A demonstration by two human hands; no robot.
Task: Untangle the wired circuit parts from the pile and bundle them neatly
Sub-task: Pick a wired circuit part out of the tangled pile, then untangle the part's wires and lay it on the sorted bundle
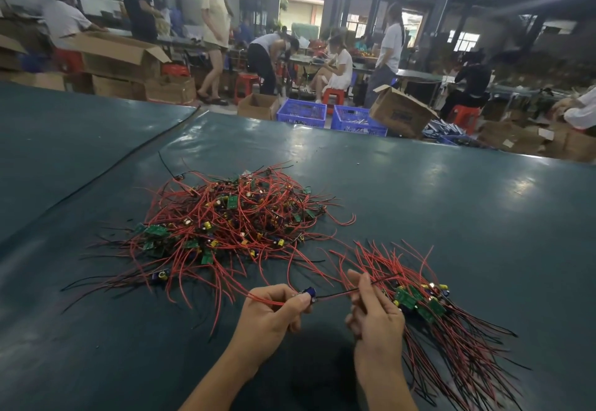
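Untangling step: one wired circuit part (308,294) held taut beside the pile (225,220).
Left hand (274,310) pinches its capacitor end, right hand (375,310) its black lead (338,295); next, likely, laying it on the bundle (429,307).

A factory workshop: long dark counter (419,191), open cardboard boxes (122,53), blue crates (303,113), red stools (246,83), seated and standing workers.

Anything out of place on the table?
Nothing damaged or spilled on the table. The pile is tangled as expected; the sorted bundle lies aligned. Beyond, a cardboard box sits tilted.
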